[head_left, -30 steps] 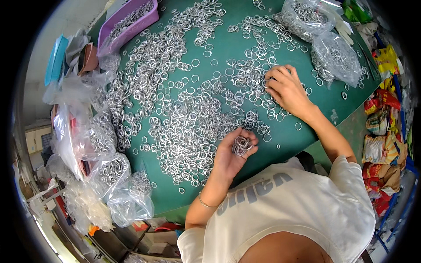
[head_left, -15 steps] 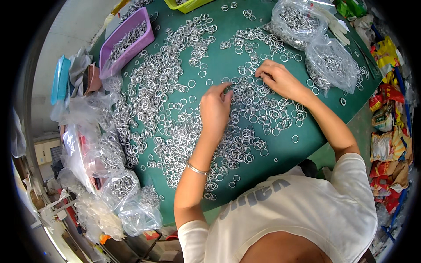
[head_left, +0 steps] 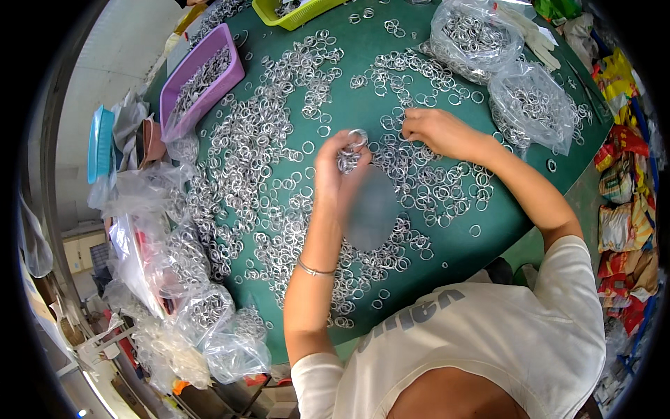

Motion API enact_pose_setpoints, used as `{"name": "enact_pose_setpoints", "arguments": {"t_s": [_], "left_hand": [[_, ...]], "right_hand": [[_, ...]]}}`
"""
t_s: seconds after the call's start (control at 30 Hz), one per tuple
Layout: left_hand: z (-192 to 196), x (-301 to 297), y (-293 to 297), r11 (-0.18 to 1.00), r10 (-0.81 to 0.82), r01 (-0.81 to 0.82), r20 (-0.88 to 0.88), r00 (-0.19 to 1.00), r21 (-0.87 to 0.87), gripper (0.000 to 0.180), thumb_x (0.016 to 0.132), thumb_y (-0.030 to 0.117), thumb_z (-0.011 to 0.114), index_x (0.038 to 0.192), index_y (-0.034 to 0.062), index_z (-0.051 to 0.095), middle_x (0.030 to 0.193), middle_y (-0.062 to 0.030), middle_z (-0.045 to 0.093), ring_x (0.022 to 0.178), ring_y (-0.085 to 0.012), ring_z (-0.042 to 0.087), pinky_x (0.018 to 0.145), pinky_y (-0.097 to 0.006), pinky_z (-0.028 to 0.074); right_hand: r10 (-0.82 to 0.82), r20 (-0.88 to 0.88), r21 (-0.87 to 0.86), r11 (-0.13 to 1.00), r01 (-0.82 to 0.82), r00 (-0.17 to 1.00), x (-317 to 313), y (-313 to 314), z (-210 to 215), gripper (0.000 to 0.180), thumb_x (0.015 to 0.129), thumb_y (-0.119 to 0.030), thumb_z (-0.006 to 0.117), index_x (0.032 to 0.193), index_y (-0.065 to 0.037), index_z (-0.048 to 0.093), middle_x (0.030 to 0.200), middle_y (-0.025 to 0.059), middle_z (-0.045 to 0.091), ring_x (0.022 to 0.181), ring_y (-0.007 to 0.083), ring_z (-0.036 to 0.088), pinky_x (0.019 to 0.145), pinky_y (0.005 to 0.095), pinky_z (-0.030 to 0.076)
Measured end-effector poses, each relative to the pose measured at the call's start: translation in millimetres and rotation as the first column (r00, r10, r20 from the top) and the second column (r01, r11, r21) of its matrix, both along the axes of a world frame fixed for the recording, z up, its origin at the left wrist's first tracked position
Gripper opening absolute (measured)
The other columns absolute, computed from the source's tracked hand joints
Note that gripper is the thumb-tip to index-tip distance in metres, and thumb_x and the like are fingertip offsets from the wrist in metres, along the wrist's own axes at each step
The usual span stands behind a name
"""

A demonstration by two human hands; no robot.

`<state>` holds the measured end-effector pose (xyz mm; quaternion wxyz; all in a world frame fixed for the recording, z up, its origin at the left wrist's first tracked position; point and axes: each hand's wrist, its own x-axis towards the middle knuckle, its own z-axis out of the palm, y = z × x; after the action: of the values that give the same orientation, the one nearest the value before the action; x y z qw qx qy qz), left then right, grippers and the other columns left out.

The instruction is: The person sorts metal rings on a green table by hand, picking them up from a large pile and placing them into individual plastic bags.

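Many loose silver metal rings [head_left: 244, 153] are spread in heaps over a green tabletop [head_left: 481, 244]. My left hand [head_left: 329, 171] is raised among them, its fingers curled round several metal rings [head_left: 353, 150]; a bracelet circles that wrist. To its right, my right hand [head_left: 443, 133] has its fingers bent and pressed together at the upper edge of a ring heap [head_left: 419, 164]. Whatever those fingertips hold is hidden. A blurred grey patch covers the tabletop just below my left hand.
At the far left stands a purple basket [head_left: 234, 73] of metal pieces, with a yellow-green basket [head_left: 293, 17] at the back. Clear plastic bags of rings [head_left: 530, 105] sit at the far right; more bags [head_left: 209, 307] line the left edge. Gloves [head_left: 537, 42] lie behind.
My left hand has lifted from the heap with several rings now in its curled fingers. My right hand has shifted slightly left and down, its fingers drawn closer together.
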<state>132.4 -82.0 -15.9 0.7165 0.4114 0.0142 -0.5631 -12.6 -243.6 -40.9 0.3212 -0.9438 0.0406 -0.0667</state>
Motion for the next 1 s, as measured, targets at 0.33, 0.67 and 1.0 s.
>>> {"name": "enact_pose_setpoints", "arguments": {"t_s": [0.33,0.67,1.0], "left_hand": [[-4.2,-32.1,60.0,0.994,0.067,-0.043,-0.250,0.966,0.098,0.017,0.087,0.019,0.048,0.080,0.0036,0.048,0.066,-0.0093,0.049,0.040,-0.0084,0.034,0.032,-0.018,0.030],[-14.3,-96.3,84.1,0.992,-0.029,0.082,-0.469,0.883,0.092,0.026,0.089,0.025,0.046,0.105,0.0049,0.052,0.094,-0.0074,0.057,0.083,-0.0175,0.059,0.068,-0.028,0.053],[-16.4,-62.8,87.5,0.999,-0.023,0.028,-0.218,0.976,0.019,0.021,0.088,0.025,0.053,0.089,0.0043,0.055,0.074,-0.0021,0.045,0.063,-0.0108,0.045,0.043,-0.019,0.037]], "right_hand": [[0.019,0.018,0.922,-0.387,-0.009,1.000,-25.9,1.6,30.6,0.009,0.088,-0.011,0.048,0.088,-0.004,0.054,0.097,0.0101,0.053,0.068,0.0122,0.041,0.053,0.0237,0.033],[0.290,0.227,0.327,0.877,-0.354,0.930,-29.8,107.1,36.9,0.010,0.082,-0.009,0.056,0.087,-0.001,0.052,0.079,0.0105,0.058,0.070,0.0232,0.058,0.061,0.0308,0.045],[-0.413,0.030,0.153,0.902,0.404,0.910,-23.9,11.4,31.1,0.013,0.073,-0.006,0.061,0.086,-0.003,0.061,0.078,0.0090,0.059,0.072,0.0222,0.055,0.068,0.0319,0.045]]}}
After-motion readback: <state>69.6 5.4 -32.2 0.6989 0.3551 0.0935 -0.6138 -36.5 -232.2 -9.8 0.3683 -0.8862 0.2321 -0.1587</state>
